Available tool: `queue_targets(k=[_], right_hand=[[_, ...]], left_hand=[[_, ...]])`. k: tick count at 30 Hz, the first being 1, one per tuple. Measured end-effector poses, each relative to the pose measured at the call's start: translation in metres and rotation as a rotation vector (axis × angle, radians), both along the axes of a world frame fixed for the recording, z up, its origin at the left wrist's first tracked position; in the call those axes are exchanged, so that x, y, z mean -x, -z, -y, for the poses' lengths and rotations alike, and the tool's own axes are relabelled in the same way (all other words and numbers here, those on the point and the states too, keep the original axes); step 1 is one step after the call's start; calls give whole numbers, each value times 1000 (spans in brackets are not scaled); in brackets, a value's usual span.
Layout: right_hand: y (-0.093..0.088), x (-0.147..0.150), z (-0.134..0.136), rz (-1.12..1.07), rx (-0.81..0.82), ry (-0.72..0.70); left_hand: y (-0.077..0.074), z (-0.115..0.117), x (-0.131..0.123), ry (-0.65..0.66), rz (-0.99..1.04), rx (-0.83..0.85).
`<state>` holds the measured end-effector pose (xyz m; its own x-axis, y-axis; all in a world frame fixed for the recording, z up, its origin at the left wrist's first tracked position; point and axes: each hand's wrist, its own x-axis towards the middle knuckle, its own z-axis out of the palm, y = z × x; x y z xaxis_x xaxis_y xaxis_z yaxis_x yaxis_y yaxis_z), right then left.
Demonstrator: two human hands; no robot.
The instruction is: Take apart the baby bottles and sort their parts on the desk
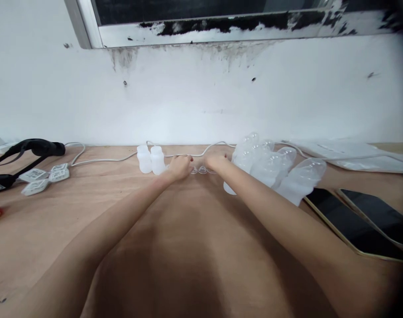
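Small clear plastic domes, among them one clear dome (202, 170), sit in a row on the wooden table between my hands. My left hand (180, 166) is at the left of this row, fingers curled down; whatever they hold is hidden. At the right end, my right hand (216, 160) has its fingers bent together, and its grip is out of sight behind the hand. Two white translucent bottles (157, 160) stand upright just left of my left hand. Beside my right forearm lies a pile of white bottles with clear dome tops (271, 170), partly covered by that arm.
A white cable (102, 160) runs along the back near the wall. Black straps (39, 145) and white labelled tags (36, 187) lie at the left. To the right are dark flat panels with gold edges (377, 212) and a clear plastic bag (350, 154).
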<state>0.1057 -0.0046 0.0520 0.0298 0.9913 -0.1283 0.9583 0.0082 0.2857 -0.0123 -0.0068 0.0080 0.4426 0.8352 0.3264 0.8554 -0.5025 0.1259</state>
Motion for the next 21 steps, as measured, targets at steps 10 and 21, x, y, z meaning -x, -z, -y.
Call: queue_targets(k=[10, 21], right_hand=[[-60, -58, 89, 82, -327, -286], [-61, -82, 86, 105, -199, -280]], left_hand=[[-27, 7, 138, -217, 601, 3], [3, 4, 156, -30, 662, 301]])
